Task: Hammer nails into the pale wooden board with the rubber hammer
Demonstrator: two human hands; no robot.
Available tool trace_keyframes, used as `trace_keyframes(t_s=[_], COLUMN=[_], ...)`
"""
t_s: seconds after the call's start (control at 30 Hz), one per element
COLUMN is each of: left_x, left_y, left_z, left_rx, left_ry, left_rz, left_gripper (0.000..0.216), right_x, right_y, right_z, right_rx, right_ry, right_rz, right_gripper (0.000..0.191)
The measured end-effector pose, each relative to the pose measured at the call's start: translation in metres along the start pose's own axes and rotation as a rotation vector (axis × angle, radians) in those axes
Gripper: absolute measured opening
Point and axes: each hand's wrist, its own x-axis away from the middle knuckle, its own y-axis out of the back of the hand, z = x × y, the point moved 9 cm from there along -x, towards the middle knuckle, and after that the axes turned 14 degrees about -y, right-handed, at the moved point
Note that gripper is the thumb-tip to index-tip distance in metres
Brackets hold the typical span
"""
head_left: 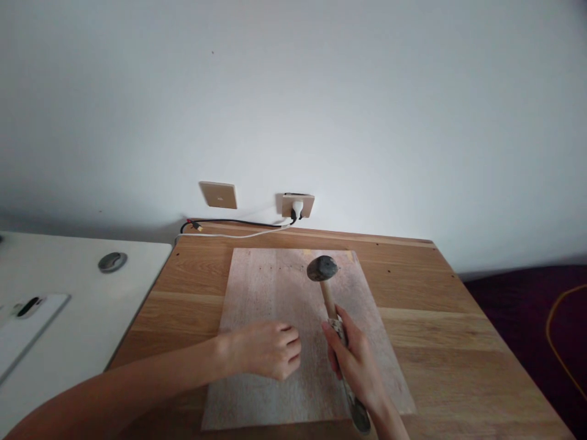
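Note:
My right hand (352, 362) is wrapped round the wooden handle of a hammer (322, 269), whose dark round head is raised over the far part of a pale wooden board (270, 281). My left hand (268, 350) rests on the board just left of the hammer handle, fingers curled in as in a pinch. Whatever it pinches is too small to make out. The board lies flat on a brown wooden table (426, 330).
A white desk (82, 305) adjoins the table on the left, with a round grey cap (112, 261) and a flat white device (27, 308). A wall socket (298, 205) with a plug and cables (229, 226) sits behind the table. Dark floor lies to the right.

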Motion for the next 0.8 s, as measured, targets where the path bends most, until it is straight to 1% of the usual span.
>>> trace_keyframes(t_s=[0.13,0.37,0.43,0.5,0.57,0.6,0.67,0.73,0.77,0.8], left_x=[-0.001,-0.009,-0.007,0.0,0.013,0.023,0.05,0.08,0.092,0.101], left_y=[-0.002,-0.001,0.002,0.004,0.005,0.004,0.0,-0.011,-0.017,-0.025], left_z=[0.002,0.004,0.009,0.02,0.043,0.059,0.095,0.126,0.137,0.144], left_rx=[0.012,0.004,0.024,0.077,0.177,0.239,0.365,0.45,0.468,0.477], left_ry=[0.007,0.04,0.06,0.108,0.223,0.314,0.555,0.788,0.868,0.927], left_rz=[0.011,0.025,0.009,-0.018,-0.089,-0.157,-0.352,-0.543,-0.605,-0.642], left_gripper=[0.033,0.029,0.028,0.023,0.015,0.012,0.014,0.016,0.016,0.016], right_x=[-0.001,0.0,0.001,0.002,0.002,0.002,0.002,0.001,0.001,0.001], right_y=[0.0,0.001,0.001,0.002,0.003,0.003,0.004,0.003,0.002,0.002], right_z=[-0.002,-0.004,-0.004,-0.005,-0.006,-0.006,-0.006,-0.006,-0.006,-0.007], right_rx=[-0.007,-0.03,-0.033,-0.041,-0.051,-0.053,-0.054,-0.052,-0.052,-0.051], right_ry=[-0.02,-0.044,-0.045,-0.052,-0.051,-0.047,-0.042,-0.046,-0.049,-0.052], right_rz=[0.014,-0.005,-0.006,-0.009,-0.013,-0.015,-0.018,-0.016,-0.015,-0.013], right_gripper=[0.076,0.081,0.082,0.082,0.082,0.082,0.082,0.083,0.084,0.084])
